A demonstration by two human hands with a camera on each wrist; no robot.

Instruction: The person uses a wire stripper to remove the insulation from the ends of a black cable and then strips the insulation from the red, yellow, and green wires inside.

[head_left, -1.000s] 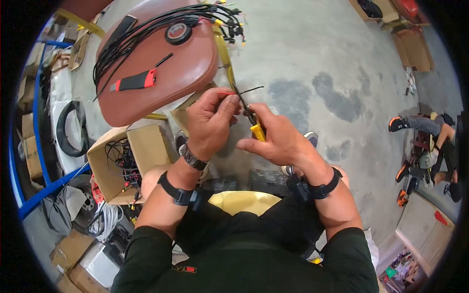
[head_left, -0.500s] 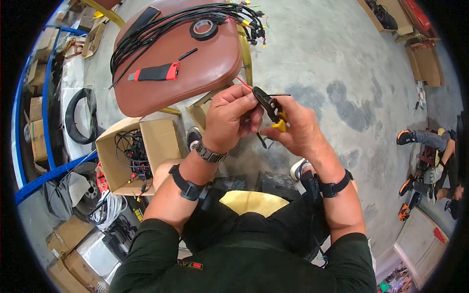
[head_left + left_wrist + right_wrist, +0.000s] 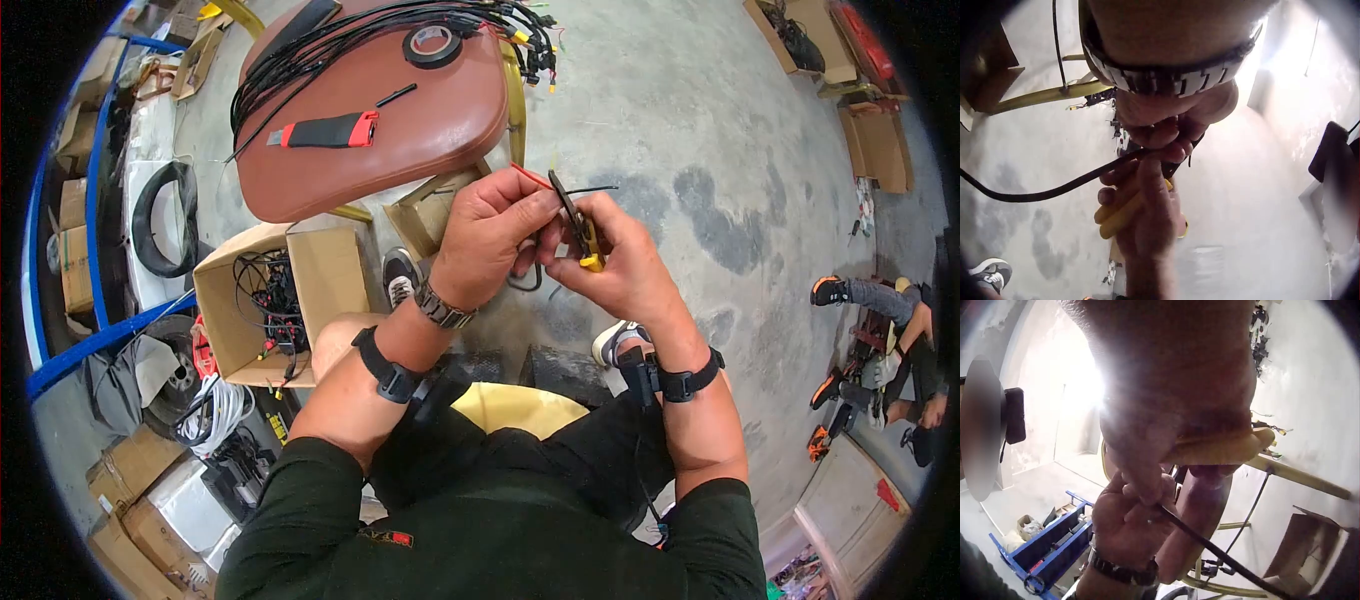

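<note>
My left hand pinches a black wire and a red wire between thumb and fingers. My right hand grips yellow-handled wire pliers, whose dark head sits on the wires right beside the left fingertips. The left wrist view shows the black wire running out to the left, with the yellow handles in the right hand below. From the right wrist I see one yellow handle under the fingers and the black wire trailing down. Both hands work above the concrete floor, over my knees.
A brown stool seat ahead carries a black wire harness, a tape roll and a red-and-black knife. An open cardboard box of wires stands at my left. Blue racking and cartons lie further left. Another person works on the floor at right.
The hands have stayed together and drifted slightly right. The pliers have turned from flat to edge-on against the wires, and the black wire's short end now points right.
</note>
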